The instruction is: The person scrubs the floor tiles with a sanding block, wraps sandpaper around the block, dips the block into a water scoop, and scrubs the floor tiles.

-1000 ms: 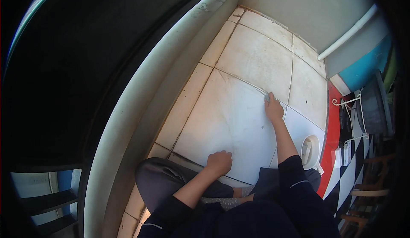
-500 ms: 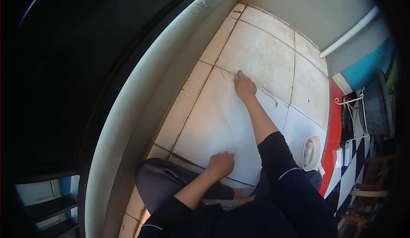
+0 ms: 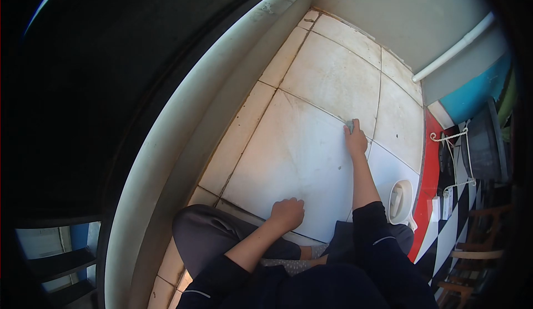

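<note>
My right hand (image 3: 356, 137) is closed on a small greyish-green pad (image 3: 350, 125), too small to make out well, and presses it on the floor along a tile joint. My left hand (image 3: 287, 214) is curled into a loose fist above the near part of the large white tile (image 3: 288, 153), close to my bent knee; nothing shows in it. To the right of my right forearm a white dipper (image 3: 401, 201) stands on the floor with a pale block-like object inside.
A low grey ledge (image 3: 161, 159) runs along the left. A white pipe (image 3: 452, 48) comes down the back wall at the right. Beyond the red strip (image 3: 430, 184) are a white wire rack (image 3: 469, 153), a dark grey basin (image 3: 486, 142) and brown wooden furniture (image 3: 480, 253).
My right hand went left and away along the joint, then came back right to about where it was a second ago. My left hand has stayed almost still.
</note>
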The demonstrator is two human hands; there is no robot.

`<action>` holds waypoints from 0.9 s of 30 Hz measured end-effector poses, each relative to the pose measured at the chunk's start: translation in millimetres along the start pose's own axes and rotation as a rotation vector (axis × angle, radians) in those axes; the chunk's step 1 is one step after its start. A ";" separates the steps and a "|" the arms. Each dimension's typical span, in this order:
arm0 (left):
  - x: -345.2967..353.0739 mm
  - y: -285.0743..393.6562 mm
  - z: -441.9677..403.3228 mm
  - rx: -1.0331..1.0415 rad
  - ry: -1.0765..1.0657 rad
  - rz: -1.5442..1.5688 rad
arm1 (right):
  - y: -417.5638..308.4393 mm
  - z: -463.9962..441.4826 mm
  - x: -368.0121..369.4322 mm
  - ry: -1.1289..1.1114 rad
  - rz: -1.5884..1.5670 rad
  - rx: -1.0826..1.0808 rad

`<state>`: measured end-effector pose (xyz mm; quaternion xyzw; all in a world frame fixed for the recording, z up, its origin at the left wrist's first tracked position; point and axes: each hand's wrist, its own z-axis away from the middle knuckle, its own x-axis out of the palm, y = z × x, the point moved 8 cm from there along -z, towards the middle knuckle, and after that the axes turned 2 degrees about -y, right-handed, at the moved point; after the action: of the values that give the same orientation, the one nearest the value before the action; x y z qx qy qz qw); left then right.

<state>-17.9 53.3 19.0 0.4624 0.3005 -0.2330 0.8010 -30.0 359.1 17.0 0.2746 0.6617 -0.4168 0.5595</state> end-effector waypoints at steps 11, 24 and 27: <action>-1.5 -9.3 -1.0 -0.029 -0.037 -0.019 | -150.4 -6.0 29.8 -0.152 -0.054 -0.213; -6.7 4.0 1.1 0.006 0.001 -0.019 | 9.7 -5.4 -4.7 -0.057 -0.001 0.065; -5.3 3.5 -1.2 0.014 -0.016 -0.024 | -50.0 -8.1 13.4 -0.066 -0.030 -0.037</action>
<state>-19.8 56.5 24.3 0.4624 0.2979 -0.2483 0.7973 -78.7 339.6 16.4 0.2406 0.6545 -0.4216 0.5797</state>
